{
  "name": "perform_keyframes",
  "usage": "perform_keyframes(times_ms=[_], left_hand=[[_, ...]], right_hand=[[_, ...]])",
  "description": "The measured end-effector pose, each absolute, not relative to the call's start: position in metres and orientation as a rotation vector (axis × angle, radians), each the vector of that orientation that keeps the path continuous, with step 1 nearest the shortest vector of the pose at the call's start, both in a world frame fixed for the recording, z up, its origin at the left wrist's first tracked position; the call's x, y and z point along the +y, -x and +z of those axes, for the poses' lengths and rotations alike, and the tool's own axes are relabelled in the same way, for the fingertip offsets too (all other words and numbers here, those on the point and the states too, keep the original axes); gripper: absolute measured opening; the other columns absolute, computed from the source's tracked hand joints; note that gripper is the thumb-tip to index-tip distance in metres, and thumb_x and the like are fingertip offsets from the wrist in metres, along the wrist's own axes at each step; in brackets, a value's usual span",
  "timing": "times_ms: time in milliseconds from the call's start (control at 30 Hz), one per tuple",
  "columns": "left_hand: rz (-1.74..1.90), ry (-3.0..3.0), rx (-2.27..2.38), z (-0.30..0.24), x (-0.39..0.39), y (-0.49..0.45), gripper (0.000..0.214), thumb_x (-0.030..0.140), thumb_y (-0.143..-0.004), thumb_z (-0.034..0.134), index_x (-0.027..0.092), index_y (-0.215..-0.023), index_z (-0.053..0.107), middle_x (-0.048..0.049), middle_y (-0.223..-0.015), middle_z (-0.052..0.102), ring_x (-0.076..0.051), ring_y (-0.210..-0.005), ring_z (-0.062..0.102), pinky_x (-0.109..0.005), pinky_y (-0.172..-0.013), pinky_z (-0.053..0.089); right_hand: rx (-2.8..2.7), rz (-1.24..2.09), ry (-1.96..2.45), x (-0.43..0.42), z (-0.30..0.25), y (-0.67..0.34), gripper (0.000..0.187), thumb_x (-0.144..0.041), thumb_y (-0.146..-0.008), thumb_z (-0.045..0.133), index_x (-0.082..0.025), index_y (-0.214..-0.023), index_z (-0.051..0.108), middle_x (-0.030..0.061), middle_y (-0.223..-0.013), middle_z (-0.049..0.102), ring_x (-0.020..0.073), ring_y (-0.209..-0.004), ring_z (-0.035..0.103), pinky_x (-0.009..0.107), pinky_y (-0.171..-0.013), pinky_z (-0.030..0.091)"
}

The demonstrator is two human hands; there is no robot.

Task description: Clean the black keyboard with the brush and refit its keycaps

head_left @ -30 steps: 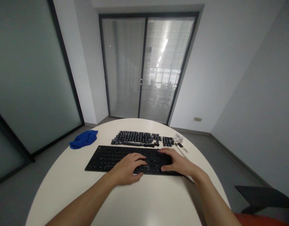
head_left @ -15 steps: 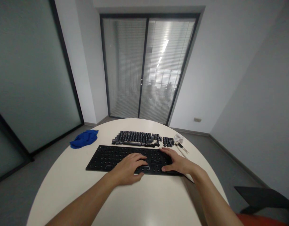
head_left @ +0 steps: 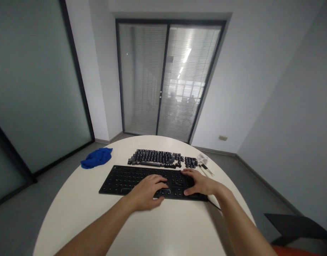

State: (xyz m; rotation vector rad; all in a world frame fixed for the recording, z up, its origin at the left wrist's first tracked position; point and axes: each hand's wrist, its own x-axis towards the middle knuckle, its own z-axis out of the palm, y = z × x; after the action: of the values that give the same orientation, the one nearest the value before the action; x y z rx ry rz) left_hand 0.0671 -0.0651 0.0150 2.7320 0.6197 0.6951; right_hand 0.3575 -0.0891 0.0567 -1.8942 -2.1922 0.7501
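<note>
While a pale table (head_left: 163,231) fills the foreground, a black keyboard (head_left: 127,177) lies on it, long axis left to right, the half-open left hand (head_left: 147,192) across its middle, the spread right hand (head_left: 200,182) over its right end, neither visibly gripping anything.

The left hand (head_left: 148,192) hides part of the keyboard's (head_left: 121,177) middle, and the right hand (head_left: 202,183) covers some of its right end. Beyond the keyboard, markings on the loose keycaps (head_left: 154,156) are too small to read. To its right, the right forearm (head_left: 234,213) hides where a cable (head_left: 214,204) leads, and a chair (head_left: 296,224) is cut off.
</note>
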Motion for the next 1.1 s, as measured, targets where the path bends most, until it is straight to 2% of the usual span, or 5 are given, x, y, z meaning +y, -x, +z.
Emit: perform_keyframes(times_ms=[367,600,733,867,1100], left_hand=[[0.695,-2.723,0.607,0.015,-0.065,-0.066,0.041,0.023,-0.080,0.066,0.025,-0.120,0.063,-0.0062,-0.134,0.059,-0.026,-0.126,0.050,-0.046,-0.110,0.038],[0.701,-2.710,0.614,0.014,-0.064,-0.067,0.041,0.023,-0.079,0.066,0.025,-0.120,0.063,-0.0056,-0.134,0.059,-0.026,-0.126,0.050,-0.046,-0.110,0.038],[0.707,-2.708,0.603,0.014,-0.064,-0.067,0.042,0.023,-0.079,0.065,0.026,-0.121,0.063,-0.0056,-0.135,0.059,-0.027,-0.126,0.050,-0.047,-0.110,0.037],[0.714,-2.710,0.614,0.014,-0.065,-0.066,0.041,0.022,-0.079,0.065,0.026,-0.121,0.063,-0.0053,-0.134,0.059,-0.027,-0.126,0.050,-0.047,-0.110,0.038],[0.690,-2.712,0.621,0.014,-0.064,-0.066,0.042,0.023,-0.079,0.066,0.026,-0.121,0.063,-0.0056,-0.134,0.059,-0.027,-0.127,0.049,-0.047,-0.111,0.037]], right_hand=[[-2.292,0.695,1.967,-0.080,0.066,-0.355,0.099,-0.053,-0.055,0.084,-0.018,-0.142,0.052,0.0170,-0.151,0.040,0.0371,-0.138,0.038,0.046,-0.117,0.027],[-2.166,0.411,1.881,-0.070,0.055,-0.354,0.045,-0.042,-0.086,0.060,-0.018,-0.124,0.066,0.0116,-0.126,0.067,0.0285,-0.115,0.062,0.039,-0.101,0.045],[-1.976,0.046,2.068,-0.057,0.042,-0.341,0.029,-0.030,-0.091,0.055,-0.021,-0.114,0.068,0.0077,-0.105,0.075,0.0247,-0.098,0.068,0.031,-0.084,0.049],[-1.860,-0.052,2.143,-0.043,0.033,-0.332,0.028,-0.029,-0.094,0.050,-0.020,-0.115,0.067,0.0105,-0.107,0.074,0.0265,-0.104,0.066,0.033,-0.086,0.048],[-1.853,0.011,2.229,-0.022,0.030,-0.337,0.033,-0.030,-0.085,0.066,-0.021,-0.117,0.069,0.0121,-0.105,0.074,0.0268,-0.103,0.067,0.033,-0.083,0.049]])
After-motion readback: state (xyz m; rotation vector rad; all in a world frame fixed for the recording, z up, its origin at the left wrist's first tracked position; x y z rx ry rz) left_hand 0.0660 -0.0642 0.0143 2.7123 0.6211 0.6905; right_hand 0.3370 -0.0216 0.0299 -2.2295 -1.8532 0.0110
